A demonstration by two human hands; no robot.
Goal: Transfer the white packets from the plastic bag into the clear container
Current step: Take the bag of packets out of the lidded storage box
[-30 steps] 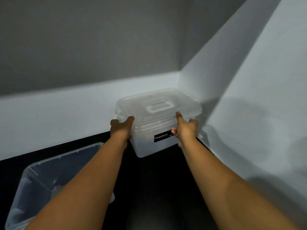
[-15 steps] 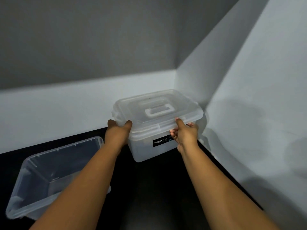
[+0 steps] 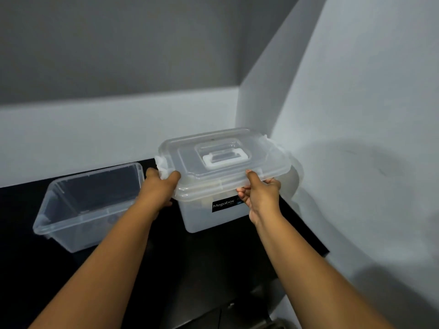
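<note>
A translucent lidded storage box (image 3: 213, 217) with a black "Megabox" label stands in the corner of a black counter. Its lid (image 3: 223, 160) has a white carry handle on top. My left hand (image 3: 159, 188) grips the box's left rim at the side latch, thumb on the lid edge. My right hand (image 3: 259, 193) grips the front right rim, thumb up on the lid and fingers curled under it. To the left sits an open clear container (image 3: 85, 205) with nothing visible inside. No plastic bag or white packets are in sight.
Pale walls (image 3: 356, 115) close in behind and on the right, forming a corner right behind the box. The black counter (image 3: 190, 269) stretches toward me between my forearms. A darker metallic surface shows at the bottom edge.
The lidded box has come toward me and slightly upward with both hands on its rim. The view has shifted, bringing the open container further into sight.
</note>
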